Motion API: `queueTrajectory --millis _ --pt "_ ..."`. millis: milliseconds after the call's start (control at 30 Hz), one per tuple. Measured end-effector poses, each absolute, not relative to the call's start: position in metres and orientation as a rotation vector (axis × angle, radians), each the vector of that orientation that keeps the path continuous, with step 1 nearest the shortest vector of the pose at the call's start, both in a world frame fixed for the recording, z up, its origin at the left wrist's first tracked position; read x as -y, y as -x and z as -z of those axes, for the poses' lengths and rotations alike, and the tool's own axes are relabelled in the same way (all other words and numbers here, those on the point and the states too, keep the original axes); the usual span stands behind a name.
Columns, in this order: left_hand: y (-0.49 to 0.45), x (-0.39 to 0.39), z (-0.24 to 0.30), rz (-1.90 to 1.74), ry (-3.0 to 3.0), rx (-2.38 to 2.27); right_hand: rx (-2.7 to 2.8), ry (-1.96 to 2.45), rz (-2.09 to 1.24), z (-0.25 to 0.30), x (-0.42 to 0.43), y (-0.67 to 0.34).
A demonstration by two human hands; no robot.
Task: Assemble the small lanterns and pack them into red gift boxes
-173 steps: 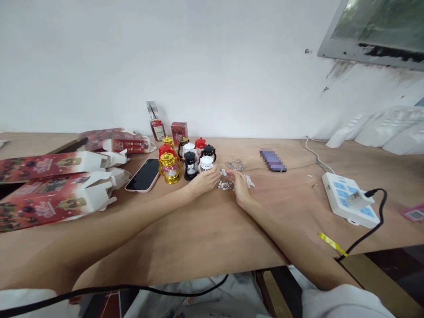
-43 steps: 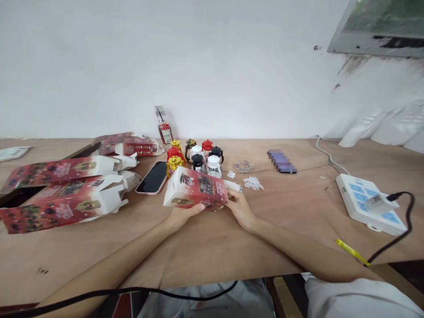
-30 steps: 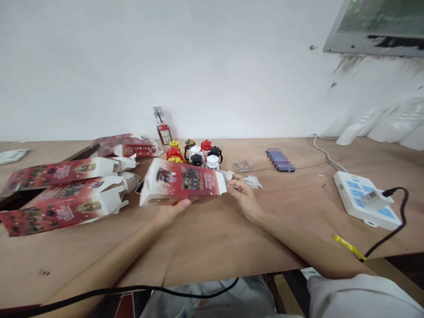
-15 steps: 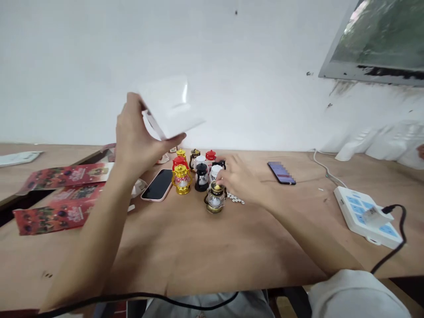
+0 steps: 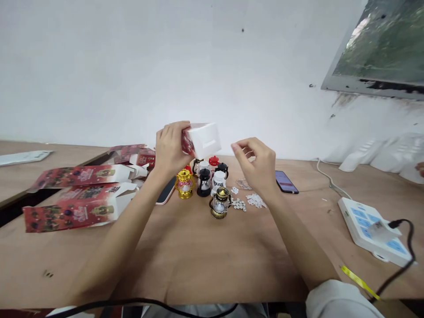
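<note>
Above and somewhat left of the bronze lantern, as the person faces it, a red-and-white box is held tilted in the air, its white end turned partly toward the person. The left hand grips it, fingers over the top and thumb below. Up to the lantern's right, the right hand is raised with bent fingers, thumb and forefinger close together; from here I can't tell whether anything small sits between them. A gap separates that hand from the box, leaving it room to move.

Just behind the lantern stand a white lantern and a black lantern, with a gold lantern farther left. Close on its right lie small round discs, then a heap of white pieces. Well to its left, red cartons lie with flaps sticking out; well to its right is a white power strip. In front of the lantern, a broad stretch of tabletop runs between the forearms to the near edge, where a black cable crosses.
</note>
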State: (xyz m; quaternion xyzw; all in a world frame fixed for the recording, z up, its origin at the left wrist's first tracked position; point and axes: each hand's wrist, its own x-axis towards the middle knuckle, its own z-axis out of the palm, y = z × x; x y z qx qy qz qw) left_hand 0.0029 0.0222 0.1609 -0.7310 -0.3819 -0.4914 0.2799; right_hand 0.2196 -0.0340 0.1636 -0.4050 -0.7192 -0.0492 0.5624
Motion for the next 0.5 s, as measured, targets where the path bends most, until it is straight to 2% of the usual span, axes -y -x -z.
queueTrajectory --millis 133,300,500 --pt "-0.016 -0.024 -0.151 1.319 1.929 0.808 1.712 0.956 0.01 -0.154 0.035 -0.21" --pt "-0.021 -0.028 -0.143 1.304 1.851 0.762 1.733 0.906 -0.023 -0.146 0.03 -0.207" --pt "-0.012 -0.019 -0.155 0.97 2.136 0.688 1.775 0.904 -0.157 -0.152 0.031 -0.214"
